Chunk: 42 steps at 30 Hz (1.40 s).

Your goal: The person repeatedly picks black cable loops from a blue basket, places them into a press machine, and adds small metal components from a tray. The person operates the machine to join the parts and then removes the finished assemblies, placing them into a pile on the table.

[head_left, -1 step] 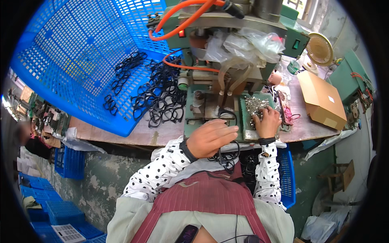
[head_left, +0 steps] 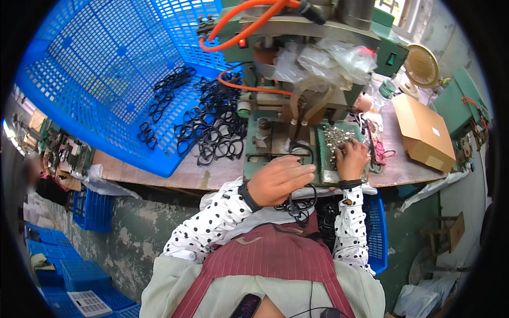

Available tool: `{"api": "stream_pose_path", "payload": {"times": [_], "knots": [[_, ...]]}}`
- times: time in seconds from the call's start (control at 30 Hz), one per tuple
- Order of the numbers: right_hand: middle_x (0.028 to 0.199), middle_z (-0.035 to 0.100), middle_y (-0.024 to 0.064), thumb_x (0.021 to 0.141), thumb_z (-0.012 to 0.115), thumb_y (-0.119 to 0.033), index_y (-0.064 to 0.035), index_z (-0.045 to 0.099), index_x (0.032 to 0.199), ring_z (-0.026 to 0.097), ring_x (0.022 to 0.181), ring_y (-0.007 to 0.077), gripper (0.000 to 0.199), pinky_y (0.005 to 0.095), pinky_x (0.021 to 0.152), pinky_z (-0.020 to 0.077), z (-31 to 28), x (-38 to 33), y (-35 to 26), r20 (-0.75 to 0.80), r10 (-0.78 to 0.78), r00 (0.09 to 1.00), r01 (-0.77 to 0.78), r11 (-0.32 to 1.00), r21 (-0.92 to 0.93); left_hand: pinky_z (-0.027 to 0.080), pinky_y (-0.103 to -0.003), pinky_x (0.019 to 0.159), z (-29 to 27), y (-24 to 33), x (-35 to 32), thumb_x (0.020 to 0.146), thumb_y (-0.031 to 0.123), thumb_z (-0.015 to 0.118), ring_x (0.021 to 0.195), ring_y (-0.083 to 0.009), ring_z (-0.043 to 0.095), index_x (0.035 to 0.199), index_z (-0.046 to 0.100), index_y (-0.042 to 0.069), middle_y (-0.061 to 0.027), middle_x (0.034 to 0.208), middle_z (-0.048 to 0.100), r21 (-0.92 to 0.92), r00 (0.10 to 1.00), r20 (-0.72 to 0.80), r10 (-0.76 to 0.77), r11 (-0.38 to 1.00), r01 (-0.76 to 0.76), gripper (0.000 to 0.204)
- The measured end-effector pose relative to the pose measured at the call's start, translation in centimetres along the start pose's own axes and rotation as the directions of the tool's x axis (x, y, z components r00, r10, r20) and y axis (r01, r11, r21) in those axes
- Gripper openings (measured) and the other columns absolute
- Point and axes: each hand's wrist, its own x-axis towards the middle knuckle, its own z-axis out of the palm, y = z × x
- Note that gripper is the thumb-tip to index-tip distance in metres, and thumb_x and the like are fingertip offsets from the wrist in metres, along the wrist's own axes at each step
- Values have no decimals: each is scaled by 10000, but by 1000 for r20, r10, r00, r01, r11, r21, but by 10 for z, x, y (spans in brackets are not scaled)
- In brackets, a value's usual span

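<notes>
- While our left hand [head_left: 279,179] curls its fingers around a black eyeglass frame [head_left: 300,204] at the counter's [head_left: 159,172] front edge, our right hand [head_left: 351,158] rests with fingers bent on small metal parts [head_left: 336,137] in the green tray [head_left: 319,153].
- Blue basket [head_left: 106,63], tilted at the counter's left end, spills more black frames [head_left: 212,127].

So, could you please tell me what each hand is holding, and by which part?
The left hand grips a black eyeglass frame by its upper rim. The right hand rests in the small metal parts; any hold there cannot be told.

Glossy black plastic eyeglass frames [head_left: 214,127], blue plastic mesh basket [head_left: 106,69], matt brown cardboard box [head_left: 424,130], shiny metal pieces [head_left: 339,139]
</notes>
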Motion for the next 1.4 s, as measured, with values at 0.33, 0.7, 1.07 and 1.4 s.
{"api": "stream_pose_path", "payload": {"times": [0.33, 0.7, 1.07, 1.4], "knots": [[803, 627, 81, 850, 647, -156, -145, 656, 934, 576, 815, 289, 85, 421, 733, 397, 5, -4, 12, -311, 78, 947, -11, 978, 211, 398, -435, 989, -16, 13, -5, 810, 201, 661, 1112, -230, 562, 1187, 623, 109, -77, 1290, 580, 266, 999, 17, 35, 963, -38, 390], [761, 633, 85, 816, 674, -102, -102, 656, 935, 588, 750, 301, 120, 420, 715, 434, -2, -4, -2, -384, 78, 920, 31, 963, 269, 497, -493, 668, -29, -129, -152, 911, 429, 556, 817, -402, 617, 1003, 581, 79, -192, 929, 616, 562, 287, -346, -893, 47, 826, 363], [808, 648, 44, 756, 686, -105, -138, 662, 806, 564, 817, 283, 65, 416, 743, 427, -5, -3, -2, -309, 20, 951, 59, 968, 244, 462, -469, 733, -51, -106, -156, 930, 126, 525, 872, -414, 592, 987, 578, 58, -202, 918, 641, 194, 433, -465, -772, 389, 901, 104], [799, 663, 66, 764, 685, -36, -22, 728, 936, 594, 697, 140, 178, 264, 622, 457, -80, 8, -87, 112, -32, 993, -92, 376, 922, 473, -279, 652, -51, -49, -68, 932, 93, 569, 714, -149, 571, 1305, 511, 36, -84, 864, 617, -5, 492, -616, -615, 628, 778, 381]]}}
